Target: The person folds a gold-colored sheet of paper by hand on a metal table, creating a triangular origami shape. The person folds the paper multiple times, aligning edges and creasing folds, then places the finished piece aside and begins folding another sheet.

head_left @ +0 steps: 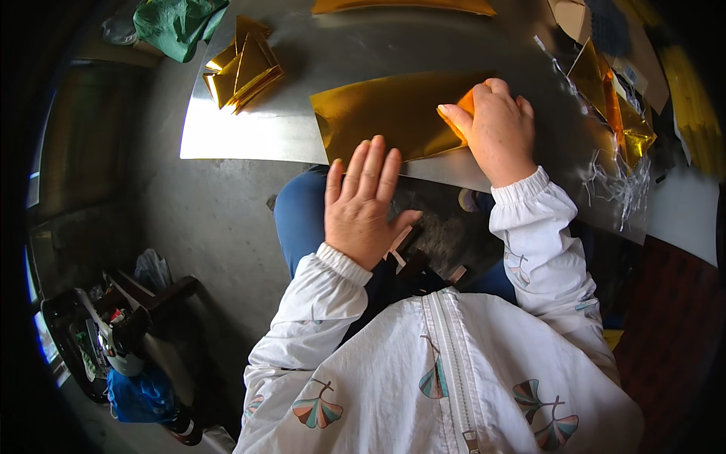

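Observation:
A shiny gold foil sheet (378,113) lies along the near edge of the metal table (295,45). My left hand (363,200) is open, its fingers stretched out and the fingertips at the sheet's near edge. At the sheet's right end, my right hand (501,136) is closed, thumb toward the left. A bright orange-gold patch (463,113) shows between thumb and fingers; it looks like the sheet's end bent over, though the hand covers part of it. Folded gold foil pieces (242,72) sit in a small pile to the left.
Another gold sheet (404,6) lies at the far edge. On the right are more folded gold pieces (616,110), a tangle of white strings (620,185) and cardboard (643,68). A green plastic bag (178,26) is at the far left; a chair (113,333) holding bags stands lower left.

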